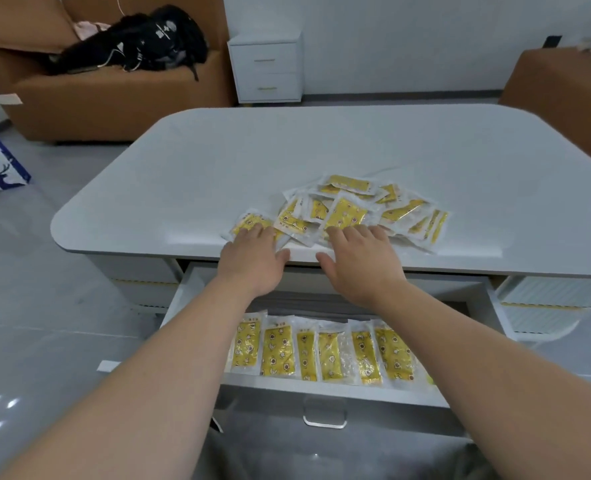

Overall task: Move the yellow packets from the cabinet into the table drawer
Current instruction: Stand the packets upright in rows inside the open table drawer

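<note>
Our left hand (250, 252) lies flat, fingers straight, on the leftmost yellow packet (252, 221) near the front edge of the surface (287, 150). Our right hand (359, 259) rests on the near side of the heap of packets (352, 206), fingers likewise loose and gripping nothing. Below, the drawer (321, 386) stands pulled out, with a row of packets (321, 351) laid side by side along its front.

The step in hand, as we judge it, is taking packets off the heap and setting them in the drawer. The wrappers look slippery and overlap, so pinching one loose corner may drag its neighbours over the edge. We would do better to slide a small batch toward us, close our fingers round it, and lay it flat behind the row.
</note>
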The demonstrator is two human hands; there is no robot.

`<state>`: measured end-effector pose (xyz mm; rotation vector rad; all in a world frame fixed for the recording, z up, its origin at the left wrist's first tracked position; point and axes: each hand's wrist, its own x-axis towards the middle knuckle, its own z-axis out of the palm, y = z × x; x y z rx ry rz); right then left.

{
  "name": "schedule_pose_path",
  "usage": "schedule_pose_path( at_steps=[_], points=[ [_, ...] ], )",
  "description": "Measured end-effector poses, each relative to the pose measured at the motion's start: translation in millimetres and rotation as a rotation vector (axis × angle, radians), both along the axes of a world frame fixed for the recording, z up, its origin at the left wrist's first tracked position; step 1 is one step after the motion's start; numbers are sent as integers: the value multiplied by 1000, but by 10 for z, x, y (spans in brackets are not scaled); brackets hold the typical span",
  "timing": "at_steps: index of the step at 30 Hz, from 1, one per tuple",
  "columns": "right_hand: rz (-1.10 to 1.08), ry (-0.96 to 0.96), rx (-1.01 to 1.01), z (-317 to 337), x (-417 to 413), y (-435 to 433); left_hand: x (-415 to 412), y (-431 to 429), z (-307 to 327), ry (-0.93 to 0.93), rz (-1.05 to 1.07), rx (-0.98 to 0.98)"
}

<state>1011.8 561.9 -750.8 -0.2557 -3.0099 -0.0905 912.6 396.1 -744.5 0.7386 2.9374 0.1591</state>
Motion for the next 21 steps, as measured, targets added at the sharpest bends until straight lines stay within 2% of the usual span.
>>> schedule_pose_path(
  at_steps=[5, 9, 12, 17, 21],
  points=[
    [-24, -23, -44, -54, -2, 65, 7, 42, 93, 188, 68, 65],
    [-45, 46, -91, -33, -20, 57, -62, 3, 97, 100, 170, 50],
    [-87, 14, -156, -40, -49, 34, -115, -25, 128, 29, 253, -15],
    [-110, -45, -65, -107, -47, 2, -97, -54, 160, 80, 256, -15],
    [-68, 16, -62, -119, -33, -52, -48, -116, 204, 25, 267, 12]
  ],
)
